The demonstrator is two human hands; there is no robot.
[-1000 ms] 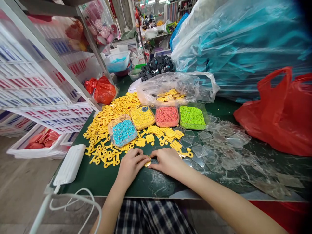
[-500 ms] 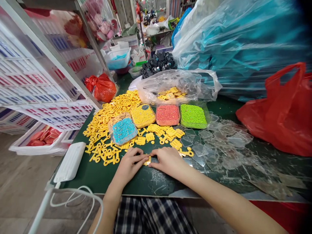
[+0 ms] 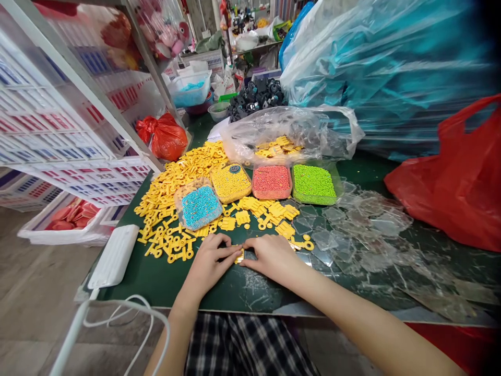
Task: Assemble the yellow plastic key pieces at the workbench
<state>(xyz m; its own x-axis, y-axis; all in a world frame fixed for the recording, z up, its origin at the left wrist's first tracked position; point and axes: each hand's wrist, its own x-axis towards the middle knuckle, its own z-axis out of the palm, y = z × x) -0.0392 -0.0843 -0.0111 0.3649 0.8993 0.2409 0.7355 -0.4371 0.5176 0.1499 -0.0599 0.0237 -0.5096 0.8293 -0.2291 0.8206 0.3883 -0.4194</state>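
The single head-mounted camera looked forward and down across a flat, dark green surface [image 3: 152,284], from above dark-and-white checked cloth [image 3: 250,344] at the near edge. The bare left hand [image 3: 212,258] and bare right hand [image 3: 272,256] appeared close, at lower centre; the cluttered room [image 3: 246,39] receded along the top.

No readable text; crate marking [image 3: 105,176] illegible.

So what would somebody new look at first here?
Probably the four clear trays of tiny blue, yellow, coral and green beads, in the middle of the green table. Next, the huge plastic bag showing turquoise at upper right. Then the left hand and right hand meeting at a small yellow piece in front of the trays.
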